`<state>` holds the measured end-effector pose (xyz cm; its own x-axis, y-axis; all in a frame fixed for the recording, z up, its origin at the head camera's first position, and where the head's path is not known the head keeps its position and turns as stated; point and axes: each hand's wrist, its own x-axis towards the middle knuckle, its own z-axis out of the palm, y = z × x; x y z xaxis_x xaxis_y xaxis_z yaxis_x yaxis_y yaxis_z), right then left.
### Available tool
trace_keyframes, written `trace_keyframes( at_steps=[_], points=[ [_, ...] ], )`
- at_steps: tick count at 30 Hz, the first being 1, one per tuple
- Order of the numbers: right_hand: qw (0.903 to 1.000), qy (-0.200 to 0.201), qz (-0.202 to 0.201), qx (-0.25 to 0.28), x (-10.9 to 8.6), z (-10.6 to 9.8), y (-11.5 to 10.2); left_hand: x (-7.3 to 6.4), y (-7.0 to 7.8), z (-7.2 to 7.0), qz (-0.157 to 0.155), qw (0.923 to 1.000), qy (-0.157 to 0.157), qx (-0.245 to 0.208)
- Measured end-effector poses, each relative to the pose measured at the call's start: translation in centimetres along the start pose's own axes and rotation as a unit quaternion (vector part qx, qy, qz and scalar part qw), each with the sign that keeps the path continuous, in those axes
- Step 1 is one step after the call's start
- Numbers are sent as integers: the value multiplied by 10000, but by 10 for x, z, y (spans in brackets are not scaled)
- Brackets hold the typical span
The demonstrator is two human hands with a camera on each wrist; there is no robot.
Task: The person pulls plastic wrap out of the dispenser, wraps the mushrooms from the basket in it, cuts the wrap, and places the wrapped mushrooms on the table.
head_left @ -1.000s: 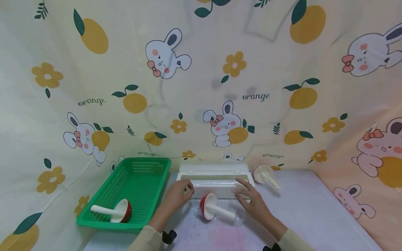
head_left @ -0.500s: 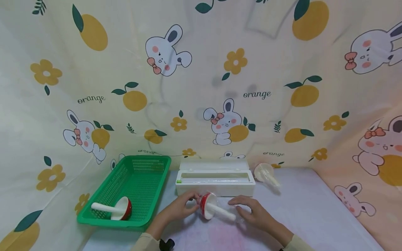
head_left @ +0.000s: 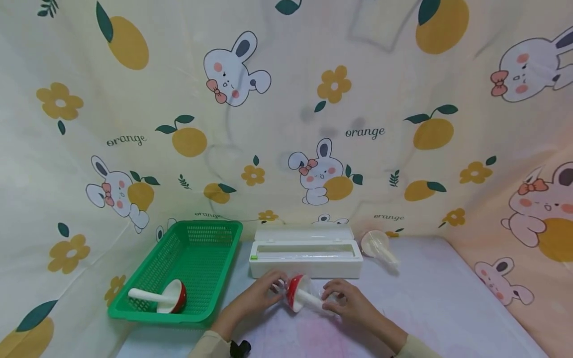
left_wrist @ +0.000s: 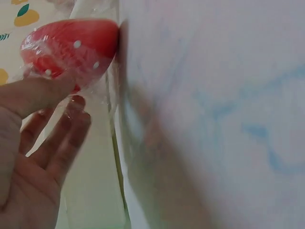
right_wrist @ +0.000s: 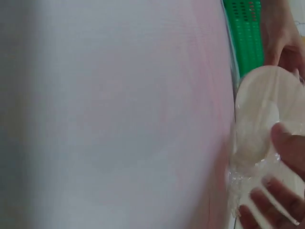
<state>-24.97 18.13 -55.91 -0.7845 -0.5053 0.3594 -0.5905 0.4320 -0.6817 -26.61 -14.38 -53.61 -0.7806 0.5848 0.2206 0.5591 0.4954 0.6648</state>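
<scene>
A toy mushroom (head_left: 293, 293) with a white-dotted red cap and white stem lies on its side near the middle of the table, loosely covered in clear cling film (left_wrist: 90, 78). My left hand (head_left: 256, 298) holds the cap end, its thumb over the film-covered cap in the left wrist view and the other fingers below. At the stem end, my right hand (head_left: 353, 304) has thumb and fingers around the film and stem. The right wrist view shows the pale cap underside (right_wrist: 257, 100) under wrinkled film, beside my right fingers (right_wrist: 274, 202).
Behind the hands stands a white cling film dispenser (head_left: 309, 269), lid raised. A green basket (head_left: 203, 268) at left holds another red-capped toy mushroom (head_left: 154, 298). Back right lies a film-wrapped toy mushroom (head_left: 377, 248). A patterned curtain (head_left: 277, 124) closes off the back.
Both hands came down from the dispenser to the mushroom, the left at the cap, the right at the stem. The right fingers have since moved inward onto the stem end.
</scene>
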Motion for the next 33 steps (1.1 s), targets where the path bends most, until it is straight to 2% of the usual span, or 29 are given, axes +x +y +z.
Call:
trace_keyframes(
  at_steps=[5,9,14,19,26,30,33],
  points=[
    [9965,-125,826,-38,4,4,-1,6,2,6,-431,9988,179,-126],
    [9930,-245,1158,-41,5,5,-7,7,1,10,-325,9979,564,-68],
    [9931,-310,1127,55,6,6,-14,8,-1,13,-136,9954,945,-77],
    [9939,-217,1077,23,5,6,-16,8,-1,14,-230,9929,1140,-258],
    [9949,53,1003,-42,4,7,-16,8,-1,16,-25,9901,1383,-242],
    [9952,251,937,133,3,6,-13,8,2,15,1,9907,1342,-203],
    [9939,281,984,412,3,2,-8,6,7,10,97,9937,1088,-232]
  ],
)
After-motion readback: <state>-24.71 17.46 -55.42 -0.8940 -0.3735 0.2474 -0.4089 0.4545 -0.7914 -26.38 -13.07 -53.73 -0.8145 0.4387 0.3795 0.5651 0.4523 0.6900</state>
